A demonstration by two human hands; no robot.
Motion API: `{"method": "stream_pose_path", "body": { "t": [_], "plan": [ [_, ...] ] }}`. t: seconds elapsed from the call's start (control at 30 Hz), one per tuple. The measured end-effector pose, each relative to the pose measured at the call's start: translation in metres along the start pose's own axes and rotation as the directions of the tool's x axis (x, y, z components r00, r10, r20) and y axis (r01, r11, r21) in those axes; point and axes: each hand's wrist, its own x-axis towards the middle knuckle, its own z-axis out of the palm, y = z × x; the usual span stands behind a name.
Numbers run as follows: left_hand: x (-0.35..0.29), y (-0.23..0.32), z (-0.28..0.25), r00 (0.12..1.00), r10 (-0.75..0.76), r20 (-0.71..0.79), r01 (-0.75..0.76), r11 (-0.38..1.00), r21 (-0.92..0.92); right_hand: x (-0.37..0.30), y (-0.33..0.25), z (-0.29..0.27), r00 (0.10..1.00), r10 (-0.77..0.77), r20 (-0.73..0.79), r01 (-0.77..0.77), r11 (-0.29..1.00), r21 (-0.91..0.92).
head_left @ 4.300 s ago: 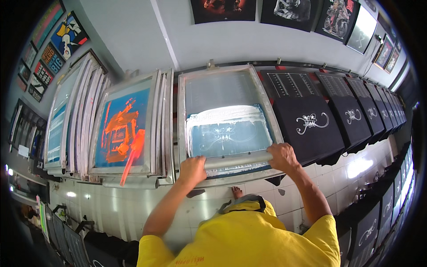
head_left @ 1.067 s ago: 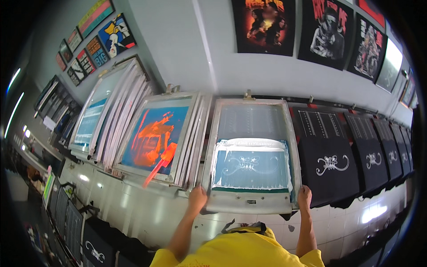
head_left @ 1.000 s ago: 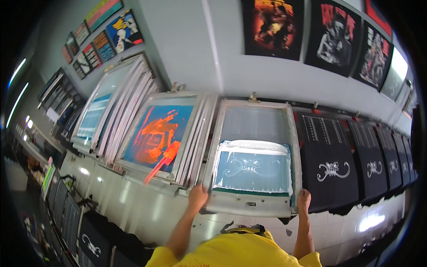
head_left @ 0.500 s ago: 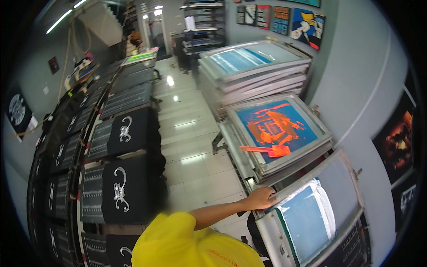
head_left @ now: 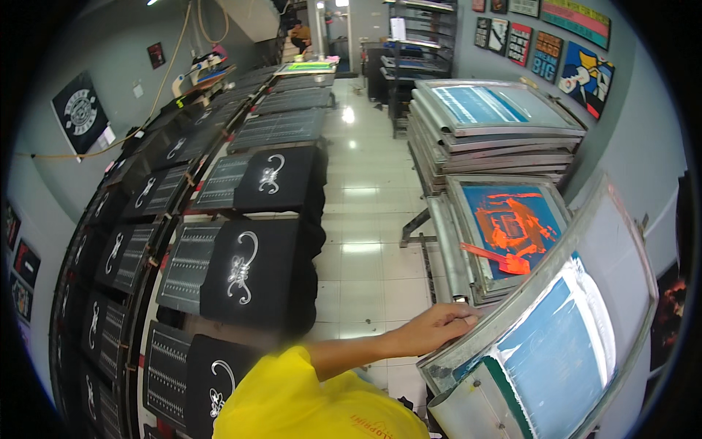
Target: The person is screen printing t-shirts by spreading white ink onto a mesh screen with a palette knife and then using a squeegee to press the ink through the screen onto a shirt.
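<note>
My left hand [head_left: 433, 328] is closed around the near-left edge of a silkscreen frame [head_left: 491, 311], its fingers on the frame's far-left side. The screen is lifted and tilted, with a blue stencil area [head_left: 552, 358] and white ink [head_left: 596, 318] smeared along its side. On its lower part rests a wide pale bar with a green strip [head_left: 508, 391], which looks like a squeegee. Behind it lies another silkscreen [head_left: 482, 234] covered with orange ink, and an orange-smeared spatula [head_left: 512, 263] on top. My right hand is out of the picture.
On the left run long rows of print boards [head_left: 186, 256] bearing black shirts [head_left: 252, 267] with white scroll designs. A tiled aisle [head_left: 362, 256] lies between. Stacked screens [head_left: 497, 139] stand at the back right, near a dark rack [head_left: 420, 66]. Another person [head_left: 300, 35] is far off.
The view has swung left. The screen in my left hand has risen and tilted up, now covering part of the orange-inked screen. My hand keeps its hold on the frame.
</note>
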Motion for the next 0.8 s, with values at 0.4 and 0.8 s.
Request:
{"method": "stream_pose_path", "body": {
  "t": [0.4,0.8],
  "plan": [
    [-0.158,0.090,-0.081,0.882,0.262,-0.391,-0.185,0.957,0.225,-0.033,-0.179,0.160,0.854,-0.205,0.479,0.141,0.976,0.167],
    [-0.278,0.094,-0.179,0.401,0.377,-0.835,-0.191,0.926,0.327,-0.165,-0.263,0.415,0.308,-0.509,0.804,0.332,0.850,0.410]
  ]
}}
